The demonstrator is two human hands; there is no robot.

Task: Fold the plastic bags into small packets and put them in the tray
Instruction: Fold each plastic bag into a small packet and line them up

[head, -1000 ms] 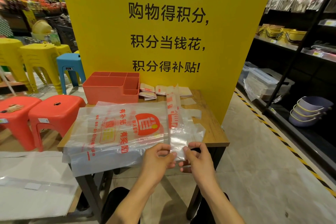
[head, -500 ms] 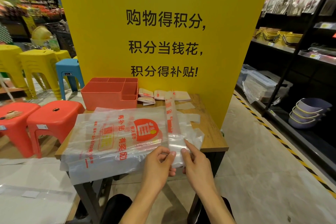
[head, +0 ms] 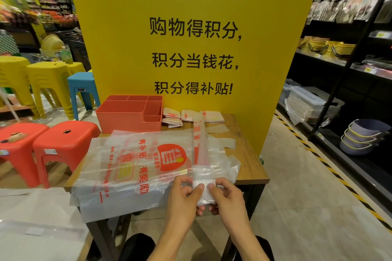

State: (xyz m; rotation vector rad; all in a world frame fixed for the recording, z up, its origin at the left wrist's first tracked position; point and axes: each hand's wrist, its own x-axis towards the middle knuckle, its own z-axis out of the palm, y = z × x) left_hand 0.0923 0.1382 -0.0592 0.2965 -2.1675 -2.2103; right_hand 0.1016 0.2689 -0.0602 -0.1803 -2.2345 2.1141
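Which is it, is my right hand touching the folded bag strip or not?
Touching. The head view shows the right hand pinching the near end of the folded bag strip, thumb on top; the left hand pinches it too.

The left hand (head: 184, 196) and right hand (head: 228, 196) pinch the near end of a plastic bag (head: 199, 144) folded into a long narrow strip, at the front edge of the bench (head: 249, 161). The strip lies across a stack of flat printed bags (head: 127, 161). Folded packets (head: 172, 113) lie on the bench just beside the coral compartment tray (head: 127, 122).
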